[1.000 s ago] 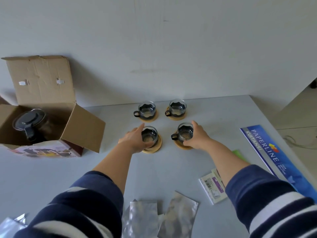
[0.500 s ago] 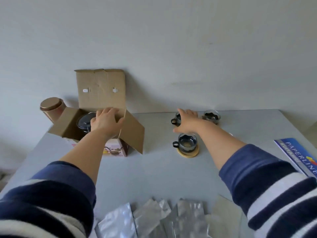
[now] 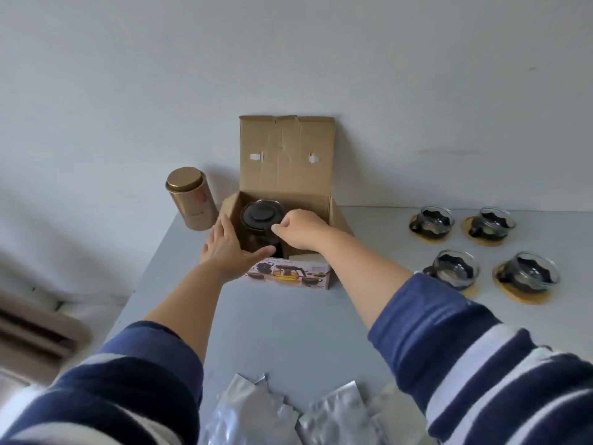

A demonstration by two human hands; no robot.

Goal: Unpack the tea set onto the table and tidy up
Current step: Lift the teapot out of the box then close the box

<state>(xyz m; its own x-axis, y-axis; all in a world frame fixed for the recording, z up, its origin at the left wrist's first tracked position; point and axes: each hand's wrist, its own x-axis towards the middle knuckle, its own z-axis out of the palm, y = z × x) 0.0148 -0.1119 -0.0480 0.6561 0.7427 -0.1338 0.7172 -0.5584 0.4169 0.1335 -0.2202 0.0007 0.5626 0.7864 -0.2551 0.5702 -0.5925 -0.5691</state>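
right hand (image 3: 301,228) clenched at teapot (image 3: 261,220) in box (image 3: 285,187) | left hand (image 3: 229,248) spread, bracing box's left front | gold tin (image 3: 191,200) just left | cups (image 3: 455,268) well right | foil pouches (image 3: 253,412) nearer

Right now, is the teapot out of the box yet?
Not yet. The teapot sits upright inside the open cardboard box, lid on, both hands reaching in.

A single head-worn view looks forward and steeply down from close above the near edge of the table (image 3: 305,329), facing the wall along its far edge. Its left edge shows; its right side runs out of frame.
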